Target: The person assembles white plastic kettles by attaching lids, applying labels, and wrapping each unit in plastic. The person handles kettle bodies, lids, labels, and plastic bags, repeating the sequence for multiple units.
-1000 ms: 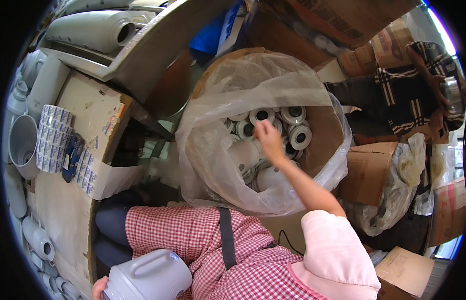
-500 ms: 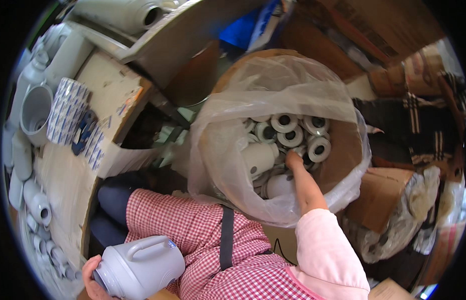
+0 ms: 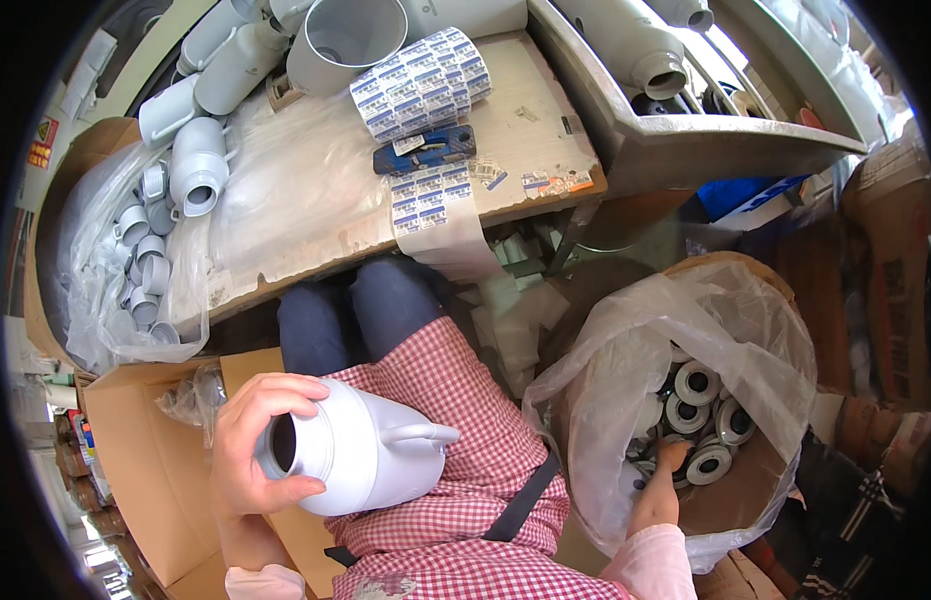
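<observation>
A grey jug (image 3: 380, 450) lies sideways over the lap (image 3: 485, 425), the left hand's (image 3: 243, 440) fingers clamped around its neck. Right of the jug, the right hand (image 3: 672, 455) is among white rings (image 3: 697, 382) in a lined bin (image 3: 730, 495); its fingers' grip cannot be told. Beyond the jug is a table (image 3: 533, 80).

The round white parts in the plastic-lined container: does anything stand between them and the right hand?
Nothing visible does. The right hand is down among the round white parts, inside the translucent plastic liner; its grasp is hidden.
</observation>
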A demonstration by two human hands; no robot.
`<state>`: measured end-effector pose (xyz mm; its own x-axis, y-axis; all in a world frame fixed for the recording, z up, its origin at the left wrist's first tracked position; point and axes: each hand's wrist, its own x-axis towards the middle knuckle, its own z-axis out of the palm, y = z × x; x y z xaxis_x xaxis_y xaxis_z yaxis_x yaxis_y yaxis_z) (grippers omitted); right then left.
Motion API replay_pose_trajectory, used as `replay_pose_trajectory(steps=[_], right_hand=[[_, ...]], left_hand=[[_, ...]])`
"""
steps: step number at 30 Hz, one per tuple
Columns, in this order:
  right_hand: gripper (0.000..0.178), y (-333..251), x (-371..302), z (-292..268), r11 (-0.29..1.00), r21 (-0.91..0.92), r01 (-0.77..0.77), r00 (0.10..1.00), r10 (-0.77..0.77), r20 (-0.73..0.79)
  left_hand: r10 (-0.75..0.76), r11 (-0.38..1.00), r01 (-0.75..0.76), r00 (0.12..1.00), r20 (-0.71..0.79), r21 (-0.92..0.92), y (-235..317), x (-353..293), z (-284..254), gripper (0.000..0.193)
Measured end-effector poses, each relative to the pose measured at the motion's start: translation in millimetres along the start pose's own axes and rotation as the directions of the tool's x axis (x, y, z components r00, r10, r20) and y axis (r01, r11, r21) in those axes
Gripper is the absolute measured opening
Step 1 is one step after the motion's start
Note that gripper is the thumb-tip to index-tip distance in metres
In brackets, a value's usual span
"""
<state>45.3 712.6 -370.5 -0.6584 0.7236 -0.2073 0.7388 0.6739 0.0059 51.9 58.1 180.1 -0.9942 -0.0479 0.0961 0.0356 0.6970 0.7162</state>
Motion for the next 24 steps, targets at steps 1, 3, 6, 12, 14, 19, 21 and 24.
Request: replay_pose_trajectory(steps=[1,3,6,12,14,19,21,24], right_hand=[[0.062,7,5,2,0.998,0.068,-0.007,0.998,0.003,0.061],[0.073,18,16,1,0.986,0.169,-0.013,0.999,0.006,0.036],[0.048,23,32,-29,0.848,0.522,-0.094,0.962,-0.058,0.267],[0.025,-55,-41,-288,0.606,0.749,0.268,0.832,-0.537,0.137],[0.044,-109,-115,-382,0.419,0.872,0.253,0.716,-0.687,0.123],[0.063,-298,-282,-429,-0.128,0.692,0.711,-0.027,-0.988,-0.155],[0.057,-353,-324,-398,-0.283,0.651,0.705,-0.281,-0.953,-0.110],[0.056,-393,-359,-368,-0.500,0.521,0.692,-0.483,-0.857,-0.180]], left_hand=[[0.013,1.000,-0.013,1.000,0.012,0.001,-2,2,-2,0.070],[0.031,1.000,-0.031,0.999,0.022,-0.005,-8,2,-5,0.069],[0.047,0.999,-0.047,0.999,0.015,-0.025,-18,-5,-9,0.070],[0.069,0.994,-0.068,0.998,0.004,-0.082,-34,-21,-14,0.069],[0.038,0.993,-0.043,0.998,-0.043,-0.113,-41,-31,-15,0.066],[-0.121,0.952,-0.010,0.908,-0.402,-0.307,-70,-77,-35,0.061],[-0.172,0.943,-0.039,0.792,-0.586,-0.330,-85,-103,-48,0.064],[-0.256,0.935,-0.024,0.643,-0.721,-0.353,-111,-140,-58,0.056]])
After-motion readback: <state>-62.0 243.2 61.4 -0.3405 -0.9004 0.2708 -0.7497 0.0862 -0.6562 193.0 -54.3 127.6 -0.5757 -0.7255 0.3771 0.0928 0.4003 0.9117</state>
